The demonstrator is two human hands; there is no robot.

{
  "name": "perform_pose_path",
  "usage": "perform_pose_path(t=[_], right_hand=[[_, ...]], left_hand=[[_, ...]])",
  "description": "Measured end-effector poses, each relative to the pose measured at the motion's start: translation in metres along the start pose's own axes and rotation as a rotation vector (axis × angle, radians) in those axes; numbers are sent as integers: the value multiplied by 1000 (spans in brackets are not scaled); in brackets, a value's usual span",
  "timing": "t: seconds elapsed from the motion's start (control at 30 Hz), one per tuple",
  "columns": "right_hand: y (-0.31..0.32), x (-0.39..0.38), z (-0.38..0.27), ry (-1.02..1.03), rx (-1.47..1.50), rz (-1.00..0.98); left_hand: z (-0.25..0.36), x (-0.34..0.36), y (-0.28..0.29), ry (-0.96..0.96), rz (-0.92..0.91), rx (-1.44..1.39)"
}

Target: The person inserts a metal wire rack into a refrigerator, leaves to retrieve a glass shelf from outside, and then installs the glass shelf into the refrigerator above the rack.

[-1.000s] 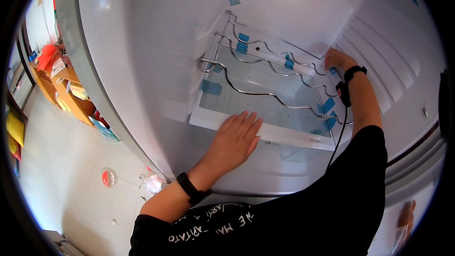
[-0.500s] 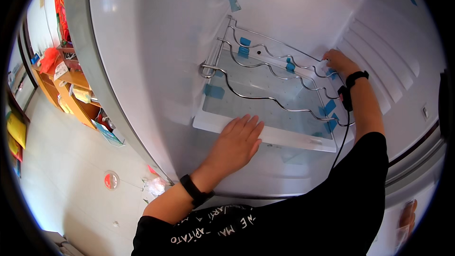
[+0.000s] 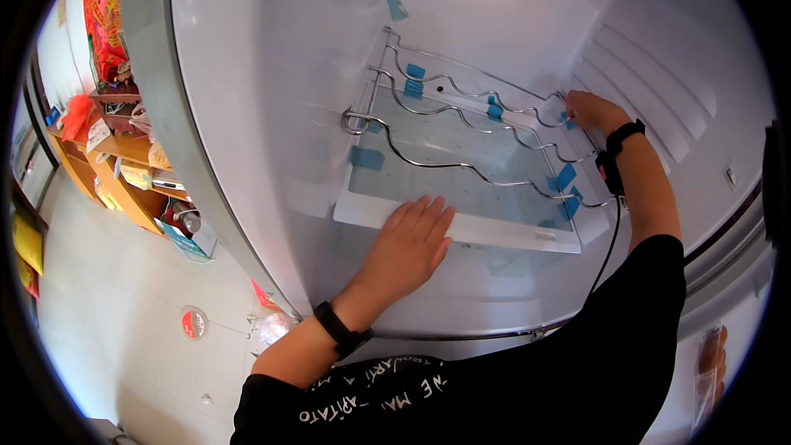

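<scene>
Inside an open fridge, a chrome wire rack point(image 3: 467, 166) with wavy bars lies across the compartment above a clear drawer point(image 3: 445, 136) with a white front edge. My right hand point(image 3: 592, 110) reaches in to the rack's far right corner, its fingers closed on the wire there; the fingertips are partly hidden. My left hand point(image 3: 409, 241) lies with fingers outstretched and flat against the drawer's white front edge, holding nothing. Blue tape strips point(image 3: 367, 158) stick to the drawer and the fridge walls.
Ribbed fridge wall point(image 3: 651, 86) rises on the right. The fridge's side edge point(image 3: 169, 99) curves down the left. Beyond it stand a wooden shelf unit point(image 3: 136, 189) with clutter and a plastic bag point(image 3: 272, 328) on the floor. A black cable point(image 3: 608, 259) hangs from my right wrist.
The whole view has tilted slightly. My right hand stays at the rack's far corner, with the rack's right end shifted a little. My left hand keeps its place on the drawer front.
</scene>
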State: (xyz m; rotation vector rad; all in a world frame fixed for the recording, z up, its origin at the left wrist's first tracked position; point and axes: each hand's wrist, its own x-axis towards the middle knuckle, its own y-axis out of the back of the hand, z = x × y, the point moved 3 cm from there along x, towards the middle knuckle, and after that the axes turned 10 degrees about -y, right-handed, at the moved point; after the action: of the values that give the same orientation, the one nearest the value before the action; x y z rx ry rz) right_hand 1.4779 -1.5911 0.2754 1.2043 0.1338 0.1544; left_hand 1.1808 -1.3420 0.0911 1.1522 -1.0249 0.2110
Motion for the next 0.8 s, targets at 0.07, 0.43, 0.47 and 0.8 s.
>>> perform_pose_path(t=[0.07,0.43,0.47,0.8], right_hand=[[-13,5,4,84,-93,96],[-23,3,6,303,-623,295],[-22,0,6,375,-640,415],[10,-20,-6,76,-22,108]], left_hand=[[0,1,-1,-4,2,-5],[-3,-4,-4,-55,-22,87],[-3,-3,-4,-48,-15,79],[-4,-3,-8,-12,-4,58]])
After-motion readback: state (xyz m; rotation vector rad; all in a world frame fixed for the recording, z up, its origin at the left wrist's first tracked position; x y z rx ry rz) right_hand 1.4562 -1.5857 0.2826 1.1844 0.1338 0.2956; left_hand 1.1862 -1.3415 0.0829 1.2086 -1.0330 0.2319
